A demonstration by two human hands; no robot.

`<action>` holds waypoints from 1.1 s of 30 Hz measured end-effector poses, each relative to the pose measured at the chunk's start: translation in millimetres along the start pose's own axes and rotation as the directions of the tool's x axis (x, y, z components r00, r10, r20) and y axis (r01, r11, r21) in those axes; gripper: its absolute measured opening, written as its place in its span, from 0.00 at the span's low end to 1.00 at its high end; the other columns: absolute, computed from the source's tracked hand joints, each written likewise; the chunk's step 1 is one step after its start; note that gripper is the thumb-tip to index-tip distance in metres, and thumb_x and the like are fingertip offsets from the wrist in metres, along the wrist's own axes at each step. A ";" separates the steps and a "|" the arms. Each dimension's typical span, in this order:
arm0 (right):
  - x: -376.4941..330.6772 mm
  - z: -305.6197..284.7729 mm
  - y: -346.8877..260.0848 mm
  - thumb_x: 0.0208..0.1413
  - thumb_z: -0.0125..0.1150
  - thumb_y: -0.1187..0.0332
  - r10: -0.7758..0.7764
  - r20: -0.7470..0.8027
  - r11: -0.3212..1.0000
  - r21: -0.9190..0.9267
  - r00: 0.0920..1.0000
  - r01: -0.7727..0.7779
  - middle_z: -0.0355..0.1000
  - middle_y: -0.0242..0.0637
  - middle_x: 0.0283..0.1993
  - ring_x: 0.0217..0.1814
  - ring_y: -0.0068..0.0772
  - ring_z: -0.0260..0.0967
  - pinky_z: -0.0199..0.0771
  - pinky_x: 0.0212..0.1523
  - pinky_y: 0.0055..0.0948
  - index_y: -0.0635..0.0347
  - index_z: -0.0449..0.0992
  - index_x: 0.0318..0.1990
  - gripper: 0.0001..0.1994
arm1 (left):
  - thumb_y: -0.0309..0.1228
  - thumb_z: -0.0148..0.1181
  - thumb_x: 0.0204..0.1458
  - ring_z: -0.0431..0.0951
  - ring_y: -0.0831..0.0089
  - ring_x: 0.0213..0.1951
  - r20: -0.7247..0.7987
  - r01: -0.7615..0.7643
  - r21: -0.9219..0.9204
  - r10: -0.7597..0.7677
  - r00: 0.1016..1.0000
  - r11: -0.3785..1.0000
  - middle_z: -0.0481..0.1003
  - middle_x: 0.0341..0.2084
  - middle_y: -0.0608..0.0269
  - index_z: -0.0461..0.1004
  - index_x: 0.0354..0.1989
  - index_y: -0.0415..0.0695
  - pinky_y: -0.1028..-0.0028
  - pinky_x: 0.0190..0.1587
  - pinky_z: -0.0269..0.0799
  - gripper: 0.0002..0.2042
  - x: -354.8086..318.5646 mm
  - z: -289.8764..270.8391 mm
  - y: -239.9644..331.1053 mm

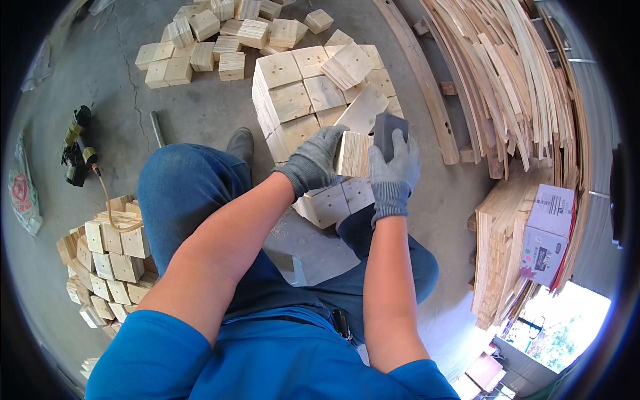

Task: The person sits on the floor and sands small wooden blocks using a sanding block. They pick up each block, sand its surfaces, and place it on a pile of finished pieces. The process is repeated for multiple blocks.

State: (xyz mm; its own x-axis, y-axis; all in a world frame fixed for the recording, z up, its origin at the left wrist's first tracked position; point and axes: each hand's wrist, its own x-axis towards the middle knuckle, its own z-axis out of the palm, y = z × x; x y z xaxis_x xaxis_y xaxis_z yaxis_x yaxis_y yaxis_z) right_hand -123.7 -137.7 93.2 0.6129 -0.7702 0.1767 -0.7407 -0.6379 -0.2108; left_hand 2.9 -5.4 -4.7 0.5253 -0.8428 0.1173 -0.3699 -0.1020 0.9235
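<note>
The left hand [313,162], in a grey knit glove, gripped a square pine block [352,153] by its near edge, holding it on edge above the lap. The right hand [395,168], gloved the same way, closed around a dark grey sanding sponge [387,133] pressed against the block's right side.

The hold looked thin: only the left fingers pinched the block, so a hard stroke of the sponge could have twisted it loose and dropped it onto the stack [313,93] just beyond the knees. That stack was piled unevenly, some blocks tilted on top, and a knock could probably have toppled them onto the concrete floor [200,107]. Raw end grain might also have snagged the knit gloves.

The blocks were pale softwood, flat and square, with visible knots and small drilled holes. A 2nd heap [107,260] sat left of the jeans, a scattered 3rd [220,40] further off. Thin curved wood strips [507,87] were racked at the right, above a cardboard box [548,233]. A green and black power tool [77,147] lay on the floor at the left.
</note>
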 end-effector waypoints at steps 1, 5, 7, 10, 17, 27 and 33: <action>-11.5 -3.4 0.6 0.57 0.75 0.56 0.006 0.006 1.000 0.009 1.000 -0.006 0.65 0.62 0.75 0.74 0.65 0.67 0.68 0.72 0.56 0.56 0.74 0.71 0.35 | 0.40 0.83 0.45 0.75 0.49 0.62 0.000 -0.004 0.010 0.004 1.000 1.000 0.71 0.60 0.46 0.65 0.70 0.46 0.63 0.68 0.71 0.44 -0.2 -0.9 0.9; -67.8 -11.3 4.3 0.55 0.77 0.58 -0.032 0.001 0.999 0.025 0.999 0.032 0.64 0.63 0.75 0.76 0.66 0.62 0.64 0.73 0.58 0.57 0.74 0.71 0.36 | 0.42 0.83 0.43 0.75 0.47 0.63 0.046 0.053 -0.010 -0.053 0.998 0.999 0.71 0.60 0.45 0.65 0.69 0.46 0.61 0.68 0.72 0.44 0.9 -5.2 5.3; -95.3 -17.5 2.9 0.54 0.77 0.59 -0.033 -0.007 0.999 0.025 0.999 0.033 0.64 0.63 0.75 0.75 0.67 0.63 0.64 0.73 0.59 0.57 0.74 0.71 0.36 | 0.43 0.83 0.43 0.75 0.47 0.63 0.070 0.072 -0.008 -0.071 0.995 0.997 0.71 0.61 0.45 0.65 0.69 0.46 0.61 0.68 0.72 0.45 2.9 -4.8 5.4; -118.3 -20.4 8.4 0.53 0.79 0.60 -0.059 -0.029 0.996 0.072 0.998 0.061 0.65 0.63 0.75 0.74 0.68 0.64 0.65 0.72 0.60 0.56 0.75 0.70 0.36 | 0.44 0.82 0.43 0.76 0.45 0.63 0.035 0.041 0.012 -0.041 0.999 0.999 0.73 0.61 0.43 0.65 0.69 0.49 0.57 0.67 0.75 0.44 3.2 -1.5 2.8; -100.4 -18.7 9.0 0.53 0.79 0.59 -0.068 -0.034 0.992 0.100 0.997 0.071 0.65 0.61 0.75 0.73 0.67 0.65 0.66 0.71 0.60 0.55 0.76 0.70 0.35 | 0.44 0.82 0.44 0.76 0.45 0.63 0.018 0.051 -0.066 -0.050 0.999 0.997 0.73 0.60 0.43 0.66 0.68 0.49 0.58 0.67 0.74 0.43 2.0 -1.2 6.6; 4.6 4.8 -8.4 0.52 0.80 0.60 -0.150 -0.028 0.979 0.136 0.988 0.152 0.69 0.58 0.72 0.70 0.62 0.70 0.72 0.70 0.53 0.54 0.78 0.67 0.34 | 0.43 0.83 0.42 0.75 0.43 0.64 -0.014 0.024 -0.118 -0.026 1.000 0.993 0.72 0.61 0.42 0.65 0.70 0.48 0.57 0.68 0.72 0.45 1.2 5.4 -4.6; -0.9 7.3 21.5 0.52 0.82 0.63 0.062 -0.026 0.890 0.454 0.998 -0.044 0.73 0.56 0.68 0.71 0.54 0.71 0.70 0.73 0.44 0.64 0.78 0.66 0.34 | 0.42 0.88 0.41 0.77 0.59 0.62 -0.007 0.023 -0.043 -0.023 1.000 0.999 0.74 0.59 0.52 0.65 0.70 0.46 0.64 0.67 0.73 0.48 0.8 7.6 -9.8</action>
State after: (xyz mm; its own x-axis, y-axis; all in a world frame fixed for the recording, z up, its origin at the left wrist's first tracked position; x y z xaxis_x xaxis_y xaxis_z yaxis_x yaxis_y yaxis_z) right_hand -138.1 -150.7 81.5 0.5583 -0.8081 0.1878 -0.5609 -0.5344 -0.6323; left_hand 1.1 -9.1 -16.4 0.5392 -0.8363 0.0987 -0.3244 -0.0981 0.9408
